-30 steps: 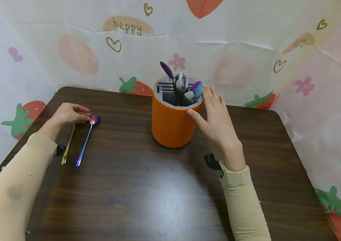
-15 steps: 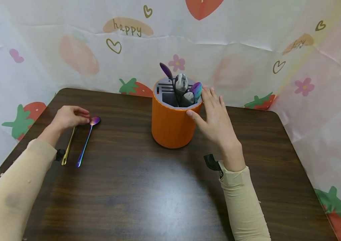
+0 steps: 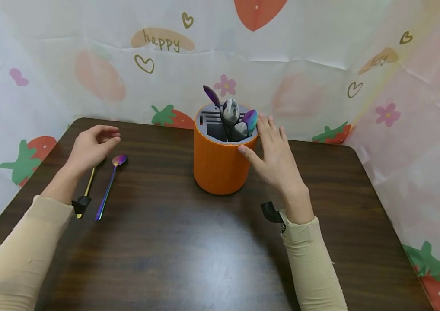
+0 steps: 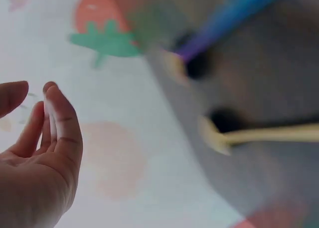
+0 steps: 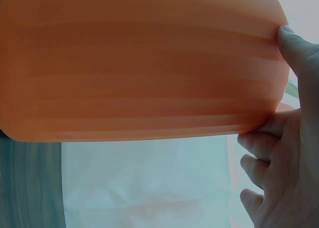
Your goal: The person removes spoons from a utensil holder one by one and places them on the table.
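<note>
On table, 12 o'clock: round ribbed orange plastic utensil holder (image 3: pixel 220 162) w/ grey slotted insert, upright; spoons stand in it.
R hand (image 3: pixel 276 157): at holder's 3 o'clock side, fingers straight, thumb + fingertips touching wall, not clasped round it.
L hand (image 3: pixel 91 147): 9 o'clock, lifted off table, fingers relaxed, holding nothing.
Rainbow-tinted metal long spoon (image 3: pixel 109 185): flat on table, just beside L hand.
Gold metal long spoon (image 3: pixel 87 192): alongside, partly under L wrist.

gold spoon (image 3: pixel 86 191) bowl hidden, left-wrist view blurred
</note>
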The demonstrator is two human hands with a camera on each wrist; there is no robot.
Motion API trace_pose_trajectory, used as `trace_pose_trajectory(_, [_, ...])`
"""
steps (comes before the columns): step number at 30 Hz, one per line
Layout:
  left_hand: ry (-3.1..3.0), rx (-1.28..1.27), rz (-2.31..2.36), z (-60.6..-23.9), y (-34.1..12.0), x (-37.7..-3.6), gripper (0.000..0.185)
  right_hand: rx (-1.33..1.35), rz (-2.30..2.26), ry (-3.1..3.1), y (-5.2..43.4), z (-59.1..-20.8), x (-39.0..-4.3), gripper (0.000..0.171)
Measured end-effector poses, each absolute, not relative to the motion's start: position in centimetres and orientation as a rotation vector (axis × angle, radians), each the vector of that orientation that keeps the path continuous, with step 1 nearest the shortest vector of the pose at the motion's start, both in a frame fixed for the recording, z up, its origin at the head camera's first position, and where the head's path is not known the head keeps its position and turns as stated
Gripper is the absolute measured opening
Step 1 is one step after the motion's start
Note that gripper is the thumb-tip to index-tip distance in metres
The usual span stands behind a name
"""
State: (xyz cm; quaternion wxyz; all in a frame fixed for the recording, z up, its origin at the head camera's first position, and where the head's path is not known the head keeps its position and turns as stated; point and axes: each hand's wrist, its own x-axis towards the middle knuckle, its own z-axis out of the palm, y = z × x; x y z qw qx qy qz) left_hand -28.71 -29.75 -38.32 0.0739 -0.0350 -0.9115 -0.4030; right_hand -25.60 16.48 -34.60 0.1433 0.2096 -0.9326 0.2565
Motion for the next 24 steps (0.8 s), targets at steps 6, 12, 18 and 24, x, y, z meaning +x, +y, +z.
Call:
trace_pose_trajectory(6, [-2.528, -0.188, -1.406, -34.9, -25.3, -27.9, 0.039, 0.599, 0.739, -2.693, 16.5, -34.7, -25.6, 0.089])
trace_pose_trajectory(12, [-2.324, -0.324, -1.595, -32.1, -20.6, -27.7, 0.032, 0.603, 0.735, -2.69, 16.5, -34.7, -25.6, 0.09])
trace_pose_trajectory(18, [-2.205, -0.468, -1.687, -30.5, -16.1, -27.6, 0.029, 0.614, 0.743, -2.681, 16.4, -34.7, -25.6, 0.089])
trace_pose_trajectory(24, [-2.136, -0.482, -1.748, -29.5, -12.2, -27.7, 0.026, 0.612, 0.745, -2.683, 16.4, -34.6, -25.5, 0.089])
